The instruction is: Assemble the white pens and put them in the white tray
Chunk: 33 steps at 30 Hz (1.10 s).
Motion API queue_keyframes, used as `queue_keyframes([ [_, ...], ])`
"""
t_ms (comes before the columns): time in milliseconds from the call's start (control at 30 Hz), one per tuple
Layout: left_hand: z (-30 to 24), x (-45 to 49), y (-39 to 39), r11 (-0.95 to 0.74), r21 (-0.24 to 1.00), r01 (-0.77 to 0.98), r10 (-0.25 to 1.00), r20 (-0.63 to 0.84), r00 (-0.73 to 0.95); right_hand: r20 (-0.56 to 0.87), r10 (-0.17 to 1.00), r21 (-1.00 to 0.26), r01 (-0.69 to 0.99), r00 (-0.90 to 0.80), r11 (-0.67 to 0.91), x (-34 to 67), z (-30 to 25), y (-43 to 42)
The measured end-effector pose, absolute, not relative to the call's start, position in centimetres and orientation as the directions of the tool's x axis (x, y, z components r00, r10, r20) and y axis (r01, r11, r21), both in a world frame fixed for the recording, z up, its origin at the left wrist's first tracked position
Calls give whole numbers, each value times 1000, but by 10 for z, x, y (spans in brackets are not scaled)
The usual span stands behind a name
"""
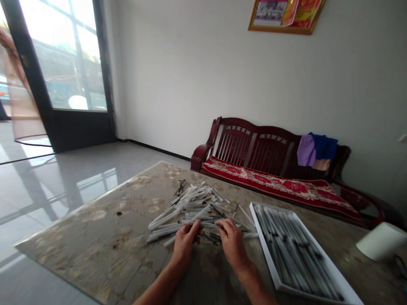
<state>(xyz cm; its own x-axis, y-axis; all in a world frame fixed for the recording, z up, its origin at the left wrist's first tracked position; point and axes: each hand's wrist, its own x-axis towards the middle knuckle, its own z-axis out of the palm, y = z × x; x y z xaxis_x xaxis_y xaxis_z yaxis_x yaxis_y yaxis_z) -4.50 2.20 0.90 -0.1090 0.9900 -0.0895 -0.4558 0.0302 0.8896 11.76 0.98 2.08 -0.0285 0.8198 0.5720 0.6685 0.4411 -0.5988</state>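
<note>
A loose pile of white pens (190, 207) lies on the brown marble table (104, 241). My left hand (186, 241) rests at the pile's near edge, fingers curled onto a few pens. Just to its right, my right hand (232, 243) also sits at the near edge, fingers bent down over the pens. A flat white box (337, 286) full of pens laid side by side lies to the right of my right hand.
A pair of glasses (179, 187) lies beyond the pile. A white cylinder (381, 241) rests at the far right of the table. Behind the table stands a dark wooden bench (254, 146) with a red cushion. Glass door at left.
</note>
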Motion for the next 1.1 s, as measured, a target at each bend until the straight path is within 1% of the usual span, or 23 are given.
queue_keyframes([
  [200, 9, -45, 20, 46, 883, -468, 997, -69, -31, 597, 801, -552, 699, -49, 454, 116, 19, 5],
  [267, 9, -44, 19, 58, 883, -466, 998, -68, -6, 601, 797, -554, 691, -53, 464, 116, 18, 4],
  [367, 9, -43, 17, 57, 870, -490, 998, -66, 1, 558, 830, -633, 644, -6, 430, 113, 18, 3],
  [433, 9, -42, 16, 37, 868, -496, 999, -43, 1, 452, 890, -745, 574, 62, 339, 111, 19, 3],
  [467, 8, -42, 16, 26, 871, -491, 1000, -29, 2, 363, 927, -815, 515, 99, 264, 110, 20, 3],
  [533, 6, -41, 15, 8, 879, -476, 1000, -6, 5, 145, 978, -935, 344, 147, 87, 108, 22, 3],
  [600, 3, -41, 15, -3, 883, -469, 1000, 5, 3, -27, 988, -990, 134, 153, -48, 107, 25, 1],
  [633, 2, -40, 15, -5, 882, -472, 1000, 7, 3, -71, 986, -997, 27, 153, -76, 105, 27, 0],
  [700, 1, -40, 15, -3, 876, -483, 1000, 9, 11, -101, 981, -980, -189, 165, -69, 99, 29, -4],
  [767, 1, -40, 14, -5, 876, -482, 999, 27, 38, -125, 976, -917, -395, 178, -46, 90, 28, -7],
  [800, 2, -41, 13, -11, 881, -472, 997, 44, 59, -141, 975, -877, -478, 172, -43, 86, 27, -8],
  [867, 3, -41, 11, -24, 904, -427, 990, 81, 116, -175, 972, -813, -580, 157, -53, 80, 23, -8],
  [933, 2, -41, 9, -26, 933, -358, 981, 92, 169, -207, 962, -789, -612, 178, -57, 88, 23, -7],
  [1000, 1, -41, 8, -45, 961, -272, 980, 95, 174, -219, 941, -806, -591, 258, -26, 115, 30, -6],
  [1067, 0, -40, 7, -91, 982, -166, 984, 114, 139, -169, 918, -874, -485, 358, 28, 159, 44, -6],
  [1100, 0, -40, 7, -112, 988, -107, 984, 125, 124, -113, 906, -923, -380, 409, 57, 186, 53, -6],
])
